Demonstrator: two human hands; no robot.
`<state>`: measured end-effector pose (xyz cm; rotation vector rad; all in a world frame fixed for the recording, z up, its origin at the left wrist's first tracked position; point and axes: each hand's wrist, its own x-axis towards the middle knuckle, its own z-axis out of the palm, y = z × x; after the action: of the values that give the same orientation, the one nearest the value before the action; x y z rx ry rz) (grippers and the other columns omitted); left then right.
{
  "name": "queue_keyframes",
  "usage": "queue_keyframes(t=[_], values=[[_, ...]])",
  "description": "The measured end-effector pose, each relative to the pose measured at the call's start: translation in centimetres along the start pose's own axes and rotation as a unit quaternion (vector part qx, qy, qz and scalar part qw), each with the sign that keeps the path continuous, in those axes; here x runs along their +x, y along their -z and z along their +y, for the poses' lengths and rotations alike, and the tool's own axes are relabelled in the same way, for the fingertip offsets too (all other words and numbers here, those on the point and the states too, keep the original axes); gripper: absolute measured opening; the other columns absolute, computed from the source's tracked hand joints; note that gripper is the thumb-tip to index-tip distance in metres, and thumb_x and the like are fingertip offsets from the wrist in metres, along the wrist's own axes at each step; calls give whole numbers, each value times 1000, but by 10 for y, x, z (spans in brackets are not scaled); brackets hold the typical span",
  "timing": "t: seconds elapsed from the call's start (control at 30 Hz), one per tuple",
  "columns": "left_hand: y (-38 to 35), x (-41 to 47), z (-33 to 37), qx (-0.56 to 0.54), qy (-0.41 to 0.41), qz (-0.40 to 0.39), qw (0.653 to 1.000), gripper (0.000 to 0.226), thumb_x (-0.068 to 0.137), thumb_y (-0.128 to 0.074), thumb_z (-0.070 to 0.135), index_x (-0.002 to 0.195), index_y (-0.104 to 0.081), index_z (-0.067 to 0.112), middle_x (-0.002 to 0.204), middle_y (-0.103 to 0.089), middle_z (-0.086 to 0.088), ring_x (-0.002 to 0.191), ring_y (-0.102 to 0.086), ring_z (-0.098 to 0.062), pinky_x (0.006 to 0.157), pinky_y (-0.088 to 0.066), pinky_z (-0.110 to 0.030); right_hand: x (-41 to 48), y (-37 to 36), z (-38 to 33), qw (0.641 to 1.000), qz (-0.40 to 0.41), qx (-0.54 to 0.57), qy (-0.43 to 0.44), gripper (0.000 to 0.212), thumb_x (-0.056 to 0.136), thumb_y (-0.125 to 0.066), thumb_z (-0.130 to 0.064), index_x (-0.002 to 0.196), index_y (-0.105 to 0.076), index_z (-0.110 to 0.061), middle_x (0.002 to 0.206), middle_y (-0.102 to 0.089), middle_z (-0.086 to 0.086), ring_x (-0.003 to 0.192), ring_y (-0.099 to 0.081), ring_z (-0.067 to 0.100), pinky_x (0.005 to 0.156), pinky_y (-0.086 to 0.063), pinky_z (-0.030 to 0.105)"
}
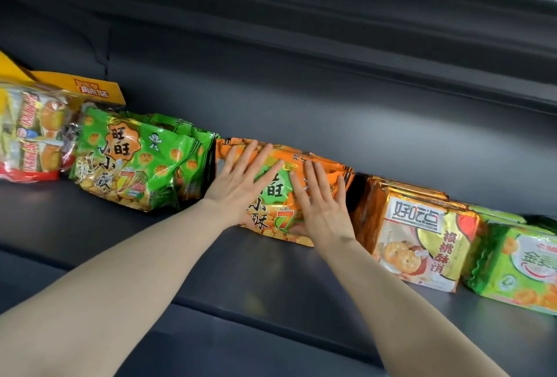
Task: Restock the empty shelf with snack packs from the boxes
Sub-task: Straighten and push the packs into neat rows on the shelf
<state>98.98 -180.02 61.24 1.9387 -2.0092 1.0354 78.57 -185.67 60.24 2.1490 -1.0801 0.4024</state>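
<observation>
Squarely against the front face of the orange snack packs [272, 196], left hand [241, 177] and right hand [322, 205] press side by side, fingers straight and spread, clasping nothing. The stack stands midway along the shelf [211, 271], running from the palms toward its back edge; neither hand is nearer.

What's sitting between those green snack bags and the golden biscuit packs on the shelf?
Orange snack bags; the left hand and right hand lie flat on the front one, seen in the head view.

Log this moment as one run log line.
step: pressing orange snack packs on shelf | left hand: fingers straight, on packs | right hand: fingers straight, on packs
</observation>
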Motion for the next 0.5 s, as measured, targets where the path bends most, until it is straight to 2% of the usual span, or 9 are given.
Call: queue_keyframes(t=[0.1, 0.23, 0.37, 0.43, 0.5], values=[[1, 1, -1, -3, -3, -4, 1000, 152, 56, -79, 73, 150, 30, 24, 157, 35, -12, 145, 29, -37, 117, -3, -62, -1, 10, -2, 1000, -20, -17, 4, 115, 84, -56, -71, 155, 21, -21, 162, 25, 14, 148, 26, 33, 118, -1, 64], [4, -19, -13, -24, -21, 21, 999, 141, 62, -79, 67, 156, 16, 21, 161, 26, -14, 148, 24, -34, 120, 4, -56, -14, 29, -9, 999, 11, -30, -8, 115, 78, -66, -68, 159, -1, -20, 166, 3, 14, 152, 8, 37, 120, -8, 61], [11, -52, -46, -56, -61, 60, 995, 113, 79, -71, 57, 158, -3, 13, 165, 8, -14, 152, 10, -31, 123, 3, -46, -25, 55, -38, 997, 37, -51, -34, 108, 76, -72, -61, 158, -17, -17, 164, -15, 15, 152, -8, 39, 120, -16, 58], [20, -71, -66, -67, -73, 75, 992, 101, 84, -69, 52, 158, -11, 14, 165, -5, -13, 153, 1, -29, 124, 3, -42, -30, 76, -63, 995, 57, -58, -57, 104, 77, -72, -60, 157, -22, -16, 162, -22, 16, 151, -14, 39, 119, -19, 58], [32, -91, -89, -93, -84, 87, 988, 90, 85, -70, 49, 156, -23, 18, 163, -18, -9, 152, -10, -28, 123, -3, -41, -34, 97, -92, 994, 45, -54, -80, 99, 82, -67, -59, 158, -19, -17, 163, -22, 15, 151, -13, 38, 120, -17, 57]])
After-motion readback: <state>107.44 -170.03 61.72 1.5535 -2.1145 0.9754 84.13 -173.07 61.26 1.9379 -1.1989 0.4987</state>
